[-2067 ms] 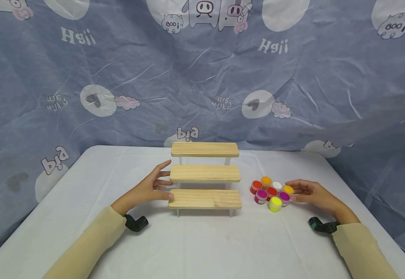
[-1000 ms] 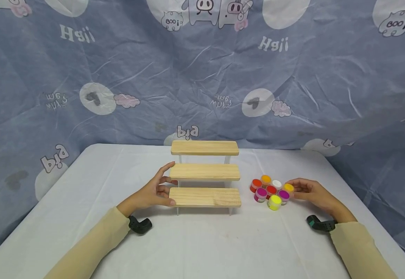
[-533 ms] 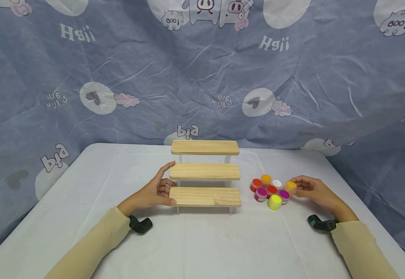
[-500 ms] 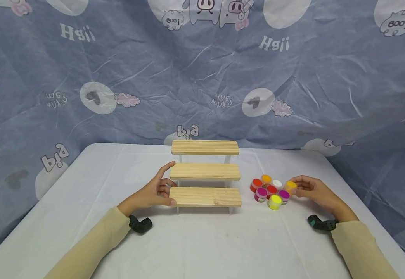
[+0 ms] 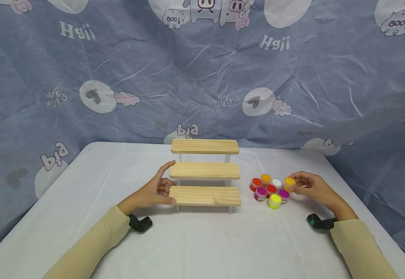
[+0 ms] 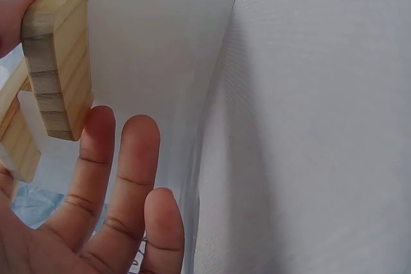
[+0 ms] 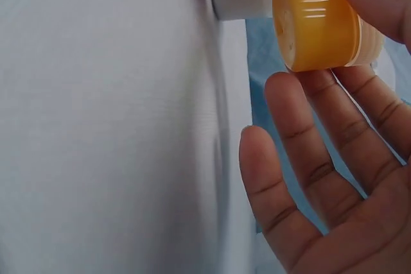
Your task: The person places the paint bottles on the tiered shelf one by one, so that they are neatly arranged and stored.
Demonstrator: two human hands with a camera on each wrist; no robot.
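A three-tier display stand (image 5: 205, 170) with wooden shelves and translucent side panels stands mid-table. My left hand (image 5: 151, 192) holds its left end, thumb on the lowest shelf (image 5: 205, 195) and index finger at the middle one. In the left wrist view, other fingers lie against the side panel (image 6: 157, 49). My right hand (image 5: 315, 188) pinches a small yellow-orange paint pot (image 7: 318, 27) between thumb and fingers; the right wrist view shows it raised off the cloth. Beside it are red pots, purple pots, an orange pot (image 5: 265, 178), a white pot (image 5: 276, 183) and a bright yellow pot (image 5: 274, 200).
A white cloth covers the table (image 5: 202, 248). Behind it hangs a blue-grey printed curtain (image 5: 174, 77), which also closes off the right side. The paint pots stand in a tight cluster right of the stand. Each wrist wears a black camera band (image 5: 140, 223).
My left hand has moved in from beside the stand and taken hold of its left end. The right hand has gripped the yellow-orange pot and raised it slightly from the cluster.
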